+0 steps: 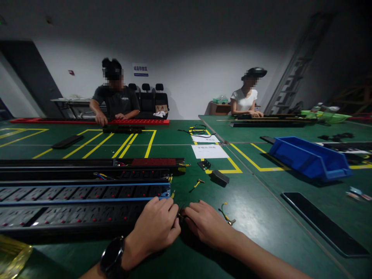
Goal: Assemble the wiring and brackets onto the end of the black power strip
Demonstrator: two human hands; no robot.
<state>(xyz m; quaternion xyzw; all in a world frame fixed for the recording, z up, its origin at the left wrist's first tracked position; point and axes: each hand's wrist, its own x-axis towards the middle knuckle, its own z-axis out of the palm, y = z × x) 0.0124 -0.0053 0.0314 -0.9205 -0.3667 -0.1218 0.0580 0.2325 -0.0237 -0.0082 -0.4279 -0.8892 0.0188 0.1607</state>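
Note:
My left hand (158, 224), with a black watch at the wrist, is closed beside the right end of the nearest black power strip (87, 215). Facing it, my right hand (207, 224) is closed too, its fingertips pinched close to the left thumb. What they hold between them is small, dark and mostly hidden. Just behind lies a power strip with blue edges (87, 200), a yellow-green wire end (173, 193) sticking out. A short green-and-yellow wire with a metal end (230, 222) rests right of my right hand; a similar yellow wire (198, 183) lies farther back.
More strips (154, 162) lie behind. A black block (220, 178), white paper labels (209, 151), a blue bin (310, 159) and a dark, phone-like slab (324, 223) are on the green table (255, 209). Two people work across it, at a red rail (58, 121) and dark strips (267, 123).

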